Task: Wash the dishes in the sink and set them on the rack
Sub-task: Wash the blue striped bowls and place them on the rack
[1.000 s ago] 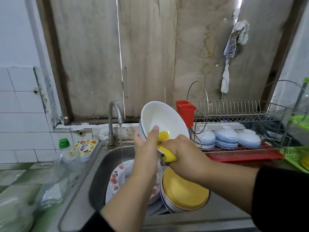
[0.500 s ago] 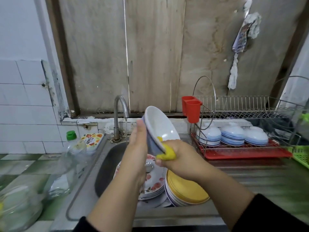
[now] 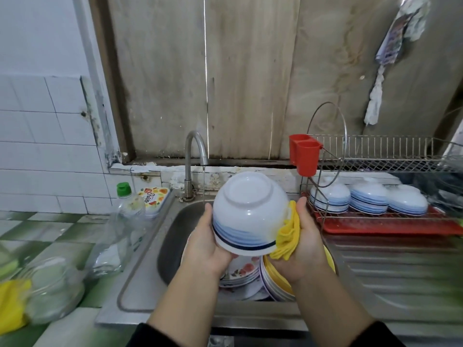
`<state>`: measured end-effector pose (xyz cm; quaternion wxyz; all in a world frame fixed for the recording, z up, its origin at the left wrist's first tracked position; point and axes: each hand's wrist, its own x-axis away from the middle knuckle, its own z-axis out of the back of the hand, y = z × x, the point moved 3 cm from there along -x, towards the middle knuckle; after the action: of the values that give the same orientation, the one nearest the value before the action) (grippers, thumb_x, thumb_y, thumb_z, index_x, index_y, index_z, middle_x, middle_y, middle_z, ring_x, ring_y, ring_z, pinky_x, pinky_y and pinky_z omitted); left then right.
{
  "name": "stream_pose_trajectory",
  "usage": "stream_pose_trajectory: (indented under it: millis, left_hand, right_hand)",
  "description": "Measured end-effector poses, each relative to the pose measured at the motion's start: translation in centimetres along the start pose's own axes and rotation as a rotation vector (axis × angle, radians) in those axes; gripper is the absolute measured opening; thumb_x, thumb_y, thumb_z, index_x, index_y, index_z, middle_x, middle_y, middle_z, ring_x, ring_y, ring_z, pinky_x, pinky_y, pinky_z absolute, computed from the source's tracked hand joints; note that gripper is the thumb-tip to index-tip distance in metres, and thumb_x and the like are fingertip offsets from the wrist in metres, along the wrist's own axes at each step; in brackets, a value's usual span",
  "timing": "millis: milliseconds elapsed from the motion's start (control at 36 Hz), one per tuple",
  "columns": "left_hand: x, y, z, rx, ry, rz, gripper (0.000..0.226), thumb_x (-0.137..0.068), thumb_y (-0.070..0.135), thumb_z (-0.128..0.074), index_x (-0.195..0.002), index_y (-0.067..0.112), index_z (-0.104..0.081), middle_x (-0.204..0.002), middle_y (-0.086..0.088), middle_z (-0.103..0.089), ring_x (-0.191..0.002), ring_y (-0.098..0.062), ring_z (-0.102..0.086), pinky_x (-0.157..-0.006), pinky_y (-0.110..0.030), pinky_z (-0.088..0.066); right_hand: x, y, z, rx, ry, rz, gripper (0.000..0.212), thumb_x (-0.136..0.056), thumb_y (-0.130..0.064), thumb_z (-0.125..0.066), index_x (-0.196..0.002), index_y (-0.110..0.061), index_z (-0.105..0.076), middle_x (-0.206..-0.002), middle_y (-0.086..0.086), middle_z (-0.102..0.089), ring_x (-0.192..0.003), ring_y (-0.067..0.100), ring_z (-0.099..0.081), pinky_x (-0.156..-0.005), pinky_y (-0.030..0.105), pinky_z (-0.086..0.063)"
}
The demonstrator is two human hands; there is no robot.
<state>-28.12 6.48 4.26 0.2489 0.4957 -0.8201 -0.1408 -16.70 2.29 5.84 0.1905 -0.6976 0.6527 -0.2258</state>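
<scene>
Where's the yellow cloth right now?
In the head view, the yellow cloth is right of centre, pressed by the right hand against the upturned bowl, above the sink.

Bowl (image 3: pixel 248 214) above sink (image 3: pixel 172 236), tap (image 3: pixel 194 156) behind, rack (image 3: pixel 390 216) right, bottle (image 3: pixel 120 226) left, plates (image 3: pixel 240 271) apparently stacked in the sink

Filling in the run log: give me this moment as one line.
step: scrubbing | left hand: holds bowl, base up | right hand: presses yellow cloth on bowl | tap: running | rack: bowls stacked
</scene>
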Motion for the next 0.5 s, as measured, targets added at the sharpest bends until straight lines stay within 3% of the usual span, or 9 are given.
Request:
stream_pose_trajectory:
  millis: [111,194,250,306,361,444,500]
  left_hand:
    - [0.6,1.2,0.0,0.021,0.034,-0.121,0.039,-0.097,0.044,-0.044,-0.098,0.013,-0.068,-0.086,-0.016,-0.073,-0.087,-0.035,-0.063,-0.068,-0.051,-0.047]
    - [0.8,2.7,0.5,0.026,0.039,-0.253,0.038,-0.097,0.043,-0.043,-0.094,0.015,-0.068,-0.081,-0.011,-0.074,-0.086,-0.031,-0.063,-0.068,-0.048,-0.048]
    - [1.0,3.3,0.7,-0.013,0.046,-0.334,0.038,-0.098,0.043,-0.040,-0.094,0.017,-0.066,-0.078,-0.007,-0.074,-0.084,-0.028,-0.063,-0.067,-0.045,-0.049]
    - [1.2,3.5,0.4,-0.084,0.080,-0.412,0.036,-0.098,0.042,-0.040,-0.090,0.018,-0.065,-0.072,-0.003,-0.074,-0.078,-0.023,-0.064,-0.064,-0.039,-0.049]
    - [1.4,3.3,-0.1,-0.172,0.135,-0.497,0.030,-0.097,0.038,-0.046,-0.091,0.017,-0.067,-0.079,-0.001,-0.074,-0.076,-0.019,-0.066,-0.068,-0.037,-0.052]
    - [1.1,3.1,-0.2,-0.293,0.224,-0.632,0.022,-0.093,0.036,-0.056,-0.092,0.017,-0.069,-0.079,0.004,-0.074,-0.073,-0.015,-0.069,-0.075,-0.038,-0.054]
    - [1.1,3.4,0.1,-0.326,0.235,-0.676,0.023,-0.093,0.036,-0.057,-0.086,0.018,-0.068,-0.072,0.006,-0.073,-0.071,-0.016,-0.068,-0.074,-0.039,-0.055]
  right_hand:
    - [0.0,-0.7,1.1,0.037,0.191,0.048,0.034,-0.094,-0.031,-0.048,-0.102,-0.008,-0.070,-0.095,0.015,-0.073,-0.078,0.032,-0.071,-0.065,0.045,-0.059]
    - [0.2,-2.0,1.3,0.194,0.320,0.138,0.019,-0.091,-0.014,-0.046,-0.079,-0.006,-0.058,-0.058,0.010,-0.062,-0.046,0.021,-0.061,-0.043,0.027,-0.049]
    - [0.0,-3.4,1.1,0.397,0.338,0.248,0.020,-0.090,-0.008,-0.048,-0.070,-0.009,-0.052,-0.056,0.005,-0.051,-0.041,0.016,-0.053,-0.041,0.025,-0.043]
    - [-0.4,-4.2,-0.3,0.667,0.250,0.326,0.023,-0.087,-0.004,-0.052,-0.067,-0.014,-0.053,-0.059,0.003,-0.050,-0.047,0.016,-0.052,-0.049,0.027,-0.039]
    - [-0.8,-3.9,-2.6,0.978,0.109,0.372,0.015,-0.083,-0.003,-0.057,-0.078,-0.017,-0.059,-0.067,0.005,-0.054,-0.060,0.023,-0.053,-0.054,0.029,-0.040]
    - [-1.0,-3.0,-5.0,1.472,-0.065,0.572,0.013,-0.080,-0.013,-0.060,-0.072,-0.022,-0.063,-0.085,-0.006,-0.049,-0.087,0.017,-0.054,-0.074,0.022,-0.041]
    - [-0.6,-2.7,-5.0,1.574,-0.149,0.623,0.015,-0.078,-0.014,-0.054,-0.074,-0.018,-0.068,-0.087,-0.007,-0.049,-0.093,0.015,-0.052,-0.081,0.019,-0.039]
